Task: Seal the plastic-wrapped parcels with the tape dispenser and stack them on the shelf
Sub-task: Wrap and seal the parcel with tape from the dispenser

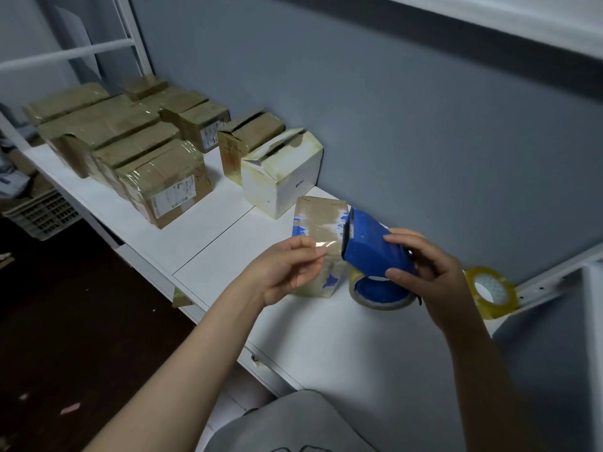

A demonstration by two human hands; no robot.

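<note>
Parcel [321, 220] lay flat on shelf [212, 246], 12 o'clock of left hand [287, 272]. Its fingers [303, 244] pinched tape [329, 244]; right hand [430, 272] fingers [404, 240] gripped tape dispenser [368, 252]. Loose tape could fold, stick to itself.

Open white shelf [212, 236] along the near edge, taped cartons [130, 148] crowding the far left, white box [280, 177] and flat parcel [321, 216] by the wall, spare tape roll [507, 300] at right.
</note>
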